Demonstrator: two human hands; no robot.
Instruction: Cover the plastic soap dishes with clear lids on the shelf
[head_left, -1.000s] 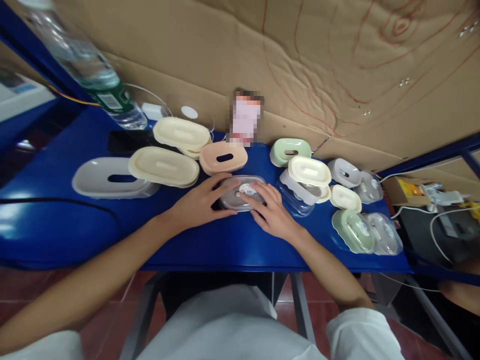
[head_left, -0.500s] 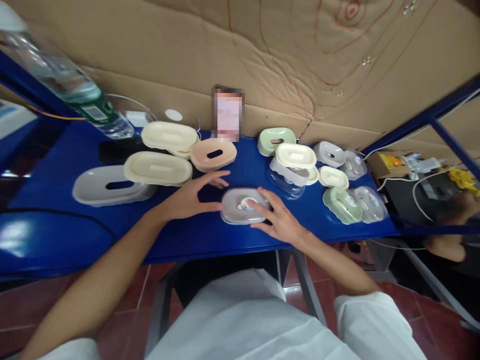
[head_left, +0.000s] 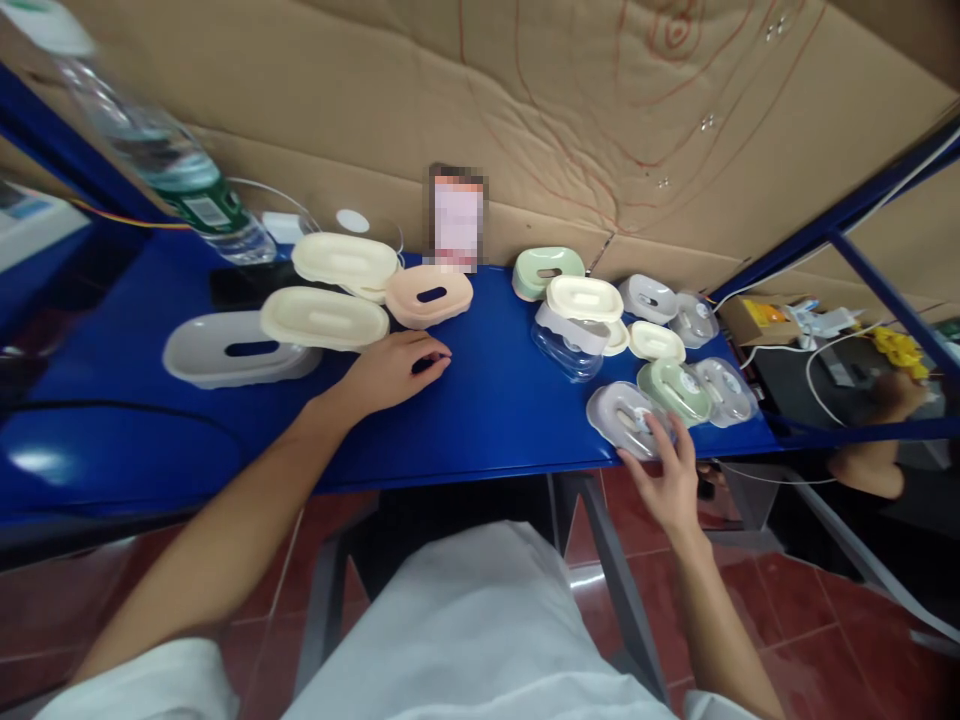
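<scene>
A grey oval soap box [head_left: 622,412] with a clear lid and a round sticker lies near the table's front edge, right of the middle. My right hand [head_left: 669,468] grips its right end, thumb at the front and fingers over the lid. Touching or close beside it is a green soap box [head_left: 675,390], also under a clear lid. My left hand [head_left: 394,372] rests loosely curved above the table, with nothing seen in it and a gap between thumb and fingers. Nearest to it are a cream oval tray [head_left: 324,318] and a peach slotted oval piece [head_left: 429,297].
A white slotted base [head_left: 217,350] and another cream tray [head_left: 345,262] lie left. Behind them stands a water bottle [head_left: 202,190]. A phone [head_left: 457,220] leans on the cardboard wall. Cream, white and green parts [head_left: 549,268] are grouped at centre right. Another person's arm [head_left: 877,450] shows far right.
My right hand has carried the grey lidded soap box from the middle to the right, beside the green one. My left hand has drawn slightly back, its thumb and fingers closer together.
</scene>
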